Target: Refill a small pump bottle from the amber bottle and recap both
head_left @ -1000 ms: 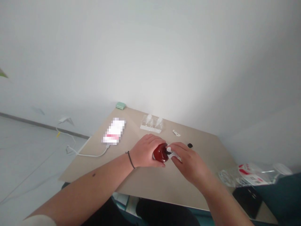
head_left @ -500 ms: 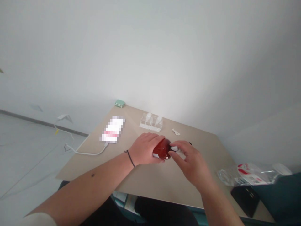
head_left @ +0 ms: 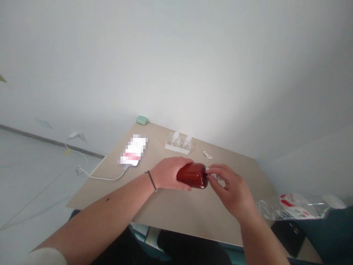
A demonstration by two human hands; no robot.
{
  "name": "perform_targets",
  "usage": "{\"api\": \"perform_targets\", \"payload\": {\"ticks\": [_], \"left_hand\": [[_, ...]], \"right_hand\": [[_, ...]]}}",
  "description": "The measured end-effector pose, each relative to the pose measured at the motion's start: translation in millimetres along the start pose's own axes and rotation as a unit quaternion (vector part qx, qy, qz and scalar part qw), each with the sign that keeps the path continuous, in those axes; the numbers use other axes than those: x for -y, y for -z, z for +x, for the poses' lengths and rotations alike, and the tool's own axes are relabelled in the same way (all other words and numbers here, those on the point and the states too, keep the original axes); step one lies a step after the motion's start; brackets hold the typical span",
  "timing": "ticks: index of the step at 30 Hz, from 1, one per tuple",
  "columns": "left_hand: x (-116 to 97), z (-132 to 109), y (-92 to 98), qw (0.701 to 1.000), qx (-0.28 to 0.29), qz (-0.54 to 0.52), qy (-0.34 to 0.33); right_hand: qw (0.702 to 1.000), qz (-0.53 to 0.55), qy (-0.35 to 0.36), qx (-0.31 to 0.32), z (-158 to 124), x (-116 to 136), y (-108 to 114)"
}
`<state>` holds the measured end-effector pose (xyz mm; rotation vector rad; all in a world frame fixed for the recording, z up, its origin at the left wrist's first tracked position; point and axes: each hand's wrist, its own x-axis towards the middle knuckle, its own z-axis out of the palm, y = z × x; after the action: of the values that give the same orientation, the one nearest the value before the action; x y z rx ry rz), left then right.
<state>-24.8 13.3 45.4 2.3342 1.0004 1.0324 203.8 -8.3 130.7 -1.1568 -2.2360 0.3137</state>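
Observation:
A reddish-brown, see-through bottle (head_left: 193, 176) is held on its side over the table, its narrow dark end pointing right. My left hand (head_left: 171, 173) wraps round the bottle's left part. The thumb and fingertips of my right hand (head_left: 230, 189) pinch at the dark top of the bottle, which they mostly hide. Some clear material shows behind these fingers, too covered to name. Past the hands lies a small white piece (head_left: 207, 155). Farther back is a clear plastic pack (head_left: 179, 143) with two white-topped items in it.
On the table (head_left: 165, 206), a pixelated phone-like device (head_left: 134, 150) has a white cable (head_left: 107, 179) running off the left edge. A green case (head_left: 142, 120) sits at the back corner. To the right lies a clear plastic bottle (head_left: 300, 207) above a black object (head_left: 288, 235). A wall rises behind.
The bottle has turned so more of its side shows, and its dark end has shifted right. My right hand has moved slightly right with it, still pinching there.

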Motion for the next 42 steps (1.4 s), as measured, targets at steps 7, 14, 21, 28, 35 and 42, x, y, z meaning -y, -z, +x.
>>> {"api": "perform_targets", "payload": {"ticks": [7,14,21,28,35,42], "left_hand": [[-12.5,0.6,-11.4,0.972,-0.093,0.217,0.015],[-18.3,1.4,-13.9,0.952,-0.094,0.289,-0.026],[-12.8,1.6,-22.8,0.977,-0.052,0.207,-0.013],[-18.4,0.2,-24.1,0.959,-0.094,0.266,0.029],[-7.2,-1.0,-33.6,0.920,-0.162,0.355,0.031],[-4.3,1.7,-31.8,0.954,-0.168,0.241,0.061]], "right_hand": [[0.981,0.051,-0.184,-0.022,-3.9,-5.8,-14.0],[0.956,0.047,-0.284,-0.056,-0.9,-8.7,-14.2],[0.968,-0.006,-0.246,-0.052,2.2,0.3,-6.5],[0.942,0.145,-0.286,-0.099,-2.5,-4.8,-21.5],[0.756,0.529,-0.359,-0.137,1.0,-13.1,-33.1],[0.783,0.492,-0.363,-0.117,-11.8,-54.4,-40.7]]}}
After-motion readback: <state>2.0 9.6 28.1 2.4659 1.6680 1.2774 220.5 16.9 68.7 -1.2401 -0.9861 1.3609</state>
